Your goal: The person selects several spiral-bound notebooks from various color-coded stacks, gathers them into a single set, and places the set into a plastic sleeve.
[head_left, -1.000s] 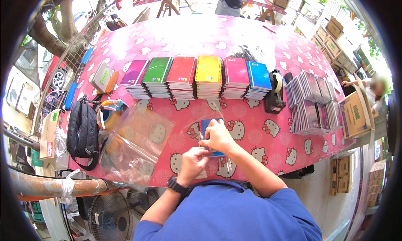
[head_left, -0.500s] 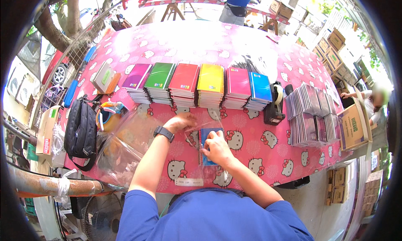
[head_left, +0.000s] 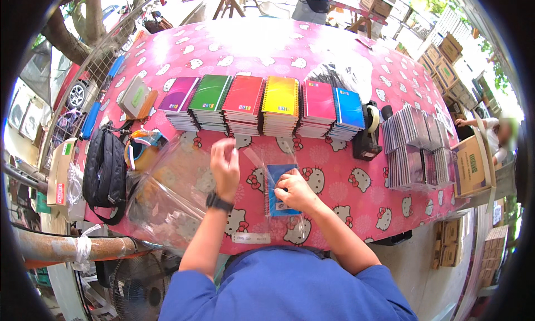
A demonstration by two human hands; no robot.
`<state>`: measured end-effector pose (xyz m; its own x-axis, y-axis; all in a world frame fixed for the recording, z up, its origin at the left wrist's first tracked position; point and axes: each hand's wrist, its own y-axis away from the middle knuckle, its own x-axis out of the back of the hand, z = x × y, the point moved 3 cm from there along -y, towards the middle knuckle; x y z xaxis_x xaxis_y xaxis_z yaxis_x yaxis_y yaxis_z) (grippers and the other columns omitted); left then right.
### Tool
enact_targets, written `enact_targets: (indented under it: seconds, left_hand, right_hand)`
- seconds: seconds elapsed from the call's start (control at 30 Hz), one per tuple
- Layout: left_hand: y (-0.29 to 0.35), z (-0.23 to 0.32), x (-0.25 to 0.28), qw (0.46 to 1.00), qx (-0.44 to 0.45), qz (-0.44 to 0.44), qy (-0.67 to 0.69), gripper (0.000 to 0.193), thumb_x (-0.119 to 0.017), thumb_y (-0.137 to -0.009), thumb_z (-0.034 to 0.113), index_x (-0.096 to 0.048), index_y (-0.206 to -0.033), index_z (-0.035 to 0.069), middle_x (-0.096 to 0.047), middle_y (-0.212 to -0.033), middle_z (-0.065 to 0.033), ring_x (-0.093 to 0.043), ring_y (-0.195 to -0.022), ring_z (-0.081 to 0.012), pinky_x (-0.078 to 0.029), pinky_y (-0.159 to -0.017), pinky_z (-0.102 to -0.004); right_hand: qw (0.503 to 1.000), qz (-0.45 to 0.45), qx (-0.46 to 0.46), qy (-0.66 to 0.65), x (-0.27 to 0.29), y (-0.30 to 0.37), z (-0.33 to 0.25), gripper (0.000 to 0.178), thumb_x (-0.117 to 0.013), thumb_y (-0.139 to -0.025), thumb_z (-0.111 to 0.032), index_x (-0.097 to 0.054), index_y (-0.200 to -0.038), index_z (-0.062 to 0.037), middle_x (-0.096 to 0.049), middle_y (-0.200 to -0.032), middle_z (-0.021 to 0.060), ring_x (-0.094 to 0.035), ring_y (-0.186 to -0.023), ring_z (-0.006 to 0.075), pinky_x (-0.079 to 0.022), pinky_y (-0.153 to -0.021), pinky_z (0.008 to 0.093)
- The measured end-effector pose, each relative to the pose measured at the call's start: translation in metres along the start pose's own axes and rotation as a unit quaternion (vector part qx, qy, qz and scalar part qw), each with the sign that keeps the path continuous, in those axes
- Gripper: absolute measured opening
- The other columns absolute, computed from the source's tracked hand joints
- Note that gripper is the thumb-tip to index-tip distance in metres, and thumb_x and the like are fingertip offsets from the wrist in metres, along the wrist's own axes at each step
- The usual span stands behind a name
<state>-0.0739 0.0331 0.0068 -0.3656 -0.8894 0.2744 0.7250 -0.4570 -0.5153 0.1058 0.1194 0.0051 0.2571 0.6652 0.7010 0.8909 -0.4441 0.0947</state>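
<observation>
A blue spiral notebook [head_left: 277, 208] lies in a clear plastic sleeve [head_left: 301, 229] on the table in front of me. My right hand [head_left: 296, 189] rests on its right side, with bent fingers pressed to the cover. Left of the notebook, my left hand [head_left: 225, 167] is raised with the fingers up and loosely bent; I see nothing in it. A clear flap of the sleeve sticks out above the notebook, apart from that hand. Beside my left forearm lies a heap of clear plastic bags [head_left: 170, 201].
Stacked notebooks stand in a row: purple [head_left: 179, 93], green [head_left: 210, 92], red [head_left: 244, 94], yellow [head_left: 281, 95], pink [head_left: 319, 100], blue [head_left: 349, 108]. A tape dispenser [head_left: 367, 132] and wrapped notebook bundles [head_left: 409, 148] are right. A black bag [head_left: 105, 173] lies left. Another person [head_left: 496, 134] is beyond a carton [head_left: 471, 163].
My left hand has left the sleeve's upper flap and moved left, turning its fingers upward. My right hand has shifted slightly right and stays on the blue notebook.
</observation>
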Motion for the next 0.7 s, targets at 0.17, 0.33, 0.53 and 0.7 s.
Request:
enact_targets:
  seconds: [0.17,0.33,0.53,0.7]
  left_hand:
    - [0.093,-0.002,0.002,0.970,0.021,-0.240,-0.012,0.033,-0.054,-0.085,0.011,-0.055,-0.117,0.003,-0.052,-0.121,-0.0139,-0.048,-0.112,-0.0296,-0.037,-0.096,-0.0377]
    - [0.106,-0.001,-0.020,0.952,-0.020,-0.300,-0.061,0.056,-0.034,-0.096,0.035,-0.022,-0.143,0.007,-0.019,-0.148,-0.0119,-0.015,-0.137,-0.0316,-0.013,-0.110,-0.0424]
    - [0.098,0.006,-0.016,0.957,-0.006,-0.288,0.031,0.060,-0.031,-0.095,0.043,-0.020,-0.144,0.010,-0.016,-0.150,-0.0088,-0.011,-0.138,-0.0307,-0.010,-0.110,-0.0451]
    - [0.105,-0.002,-0.010,0.929,-0.033,-0.369,-0.014,0.062,-0.036,-0.094,0.043,-0.020,-0.144,0.010,-0.016,-0.150,-0.0085,-0.010,-0.139,-0.0307,-0.009,-0.110,-0.0455]
  right_hand:
    - [0.998,0.008,0.068,-0.008,-0.003,-0.002,-0.005,0.019,-0.061,-0.074,-0.019,-0.068,-0.076,-0.0021,-0.064,-0.083,0.0097,-0.051,-0.096,0.0308,-0.042,-0.087,0.0392]
    - [0.997,0.047,-0.006,0.064,-0.001,-0.002,-0.024,0.022,-0.063,-0.073,-0.023,-0.067,-0.071,-0.0020,-0.063,-0.076,0.0102,-0.051,-0.090,0.0313,-0.043,-0.082,0.0384]
    - [0.994,0.091,-0.030,0.056,-0.002,-0.005,-0.011,0.024,-0.062,-0.075,-0.023,-0.066,-0.068,-0.0007,-0.062,-0.076,0.0131,-0.053,-0.086,0.0323,-0.044,-0.078,0.0392]
    - [0.995,-0.049,-0.054,-0.062,0.007,-0.009,-0.003,0.016,-0.062,-0.072,-0.013,-0.068,-0.080,-0.0007,-0.065,-0.087,0.0139,-0.056,-0.097,0.0306,-0.046,-0.076,0.0364]
